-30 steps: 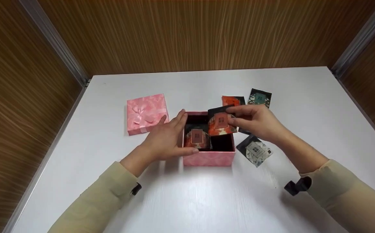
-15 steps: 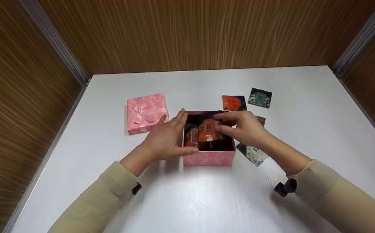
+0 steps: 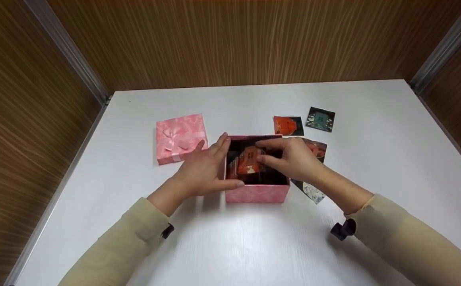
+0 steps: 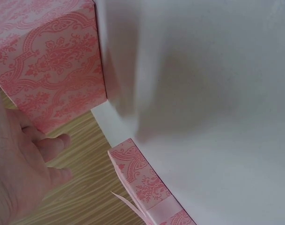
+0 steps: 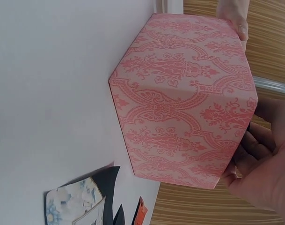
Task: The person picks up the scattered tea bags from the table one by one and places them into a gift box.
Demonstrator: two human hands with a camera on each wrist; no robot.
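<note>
An uncovered pink patterned box (image 3: 256,194) stands on the table. My left hand (image 3: 200,171) rests against its left side, thumb along the front rim and straight fingers at the back left corner. My right hand (image 3: 296,159) reaches over the right rim and pinches a flat orange-and-black printed packet (image 3: 250,157) between thumb and fingers, tilted inside the box. Left of it in the box is a similar packet (image 3: 233,168), partly covered. In the right wrist view the box wall (image 5: 179,122) hides what the right fingers hold.
The pink lid with a ribbon bow (image 3: 181,137) lies behind the left hand. Right of the box lie an orange packet (image 3: 288,125), a teal packet (image 3: 320,119), a reddish one (image 3: 317,149) and a white floral one (image 3: 313,192), the last two partly covered by the right arm. Wood-grain panels (image 3: 230,43) enclose the table.
My right hand has moved left and carried the orange-and-black packet from above the box's right rim down into it, against the other packet. My left hand has stayed in place.
</note>
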